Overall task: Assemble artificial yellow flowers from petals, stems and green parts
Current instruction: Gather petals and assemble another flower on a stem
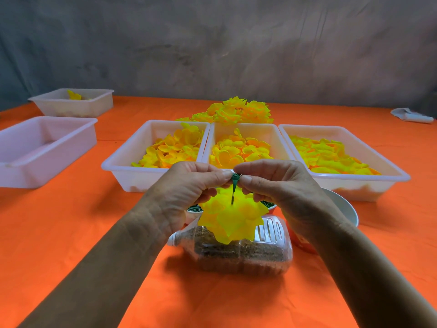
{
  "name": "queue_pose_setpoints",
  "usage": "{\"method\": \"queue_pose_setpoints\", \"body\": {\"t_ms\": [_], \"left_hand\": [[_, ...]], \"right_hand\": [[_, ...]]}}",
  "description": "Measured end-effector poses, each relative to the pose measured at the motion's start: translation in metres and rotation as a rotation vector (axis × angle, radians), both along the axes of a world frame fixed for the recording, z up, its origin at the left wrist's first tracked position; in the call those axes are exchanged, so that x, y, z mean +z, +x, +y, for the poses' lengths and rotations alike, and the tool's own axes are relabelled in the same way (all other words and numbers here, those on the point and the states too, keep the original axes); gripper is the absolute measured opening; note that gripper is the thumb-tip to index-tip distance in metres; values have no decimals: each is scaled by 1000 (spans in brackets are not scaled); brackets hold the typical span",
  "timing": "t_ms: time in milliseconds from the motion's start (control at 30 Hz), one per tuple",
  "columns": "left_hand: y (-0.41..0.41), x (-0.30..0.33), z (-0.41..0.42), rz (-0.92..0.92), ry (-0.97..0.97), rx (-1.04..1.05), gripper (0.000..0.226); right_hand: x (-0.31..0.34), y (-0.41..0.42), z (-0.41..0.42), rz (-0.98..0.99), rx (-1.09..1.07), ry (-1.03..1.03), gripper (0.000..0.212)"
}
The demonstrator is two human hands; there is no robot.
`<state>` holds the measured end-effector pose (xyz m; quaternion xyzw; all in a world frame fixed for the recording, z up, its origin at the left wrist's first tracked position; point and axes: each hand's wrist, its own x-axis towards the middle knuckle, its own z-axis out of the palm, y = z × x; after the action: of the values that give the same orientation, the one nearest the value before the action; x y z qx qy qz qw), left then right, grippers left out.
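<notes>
Head view | left hand (189, 185) and right hand (274, 183) pinch green stem (234, 183) in a two-sided grip, likely steadying it | yellow flower (230, 218) hangs below, over plastic bottle (238, 252) | petal trays (132, 166) beyond on orange counter (71, 228)

Orange tablecloth (71, 233), grey backdrop (212, 43), folded cloth (411, 116).
</notes>
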<state>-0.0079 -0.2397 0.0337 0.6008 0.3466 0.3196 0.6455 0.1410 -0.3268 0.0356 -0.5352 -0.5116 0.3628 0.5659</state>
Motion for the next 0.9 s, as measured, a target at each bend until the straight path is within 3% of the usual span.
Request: {"method": "queue_pose_setpoints", "body": {"t_ms": [567,900], "left_hand": [[-4,1,2,17,-17,-19,23],[-2,3,1,56,-29,-68,11]], "right_hand": [[-2,0,1,-18,51,-6,15],[0,3,6,-1,46,-80,13]]}}
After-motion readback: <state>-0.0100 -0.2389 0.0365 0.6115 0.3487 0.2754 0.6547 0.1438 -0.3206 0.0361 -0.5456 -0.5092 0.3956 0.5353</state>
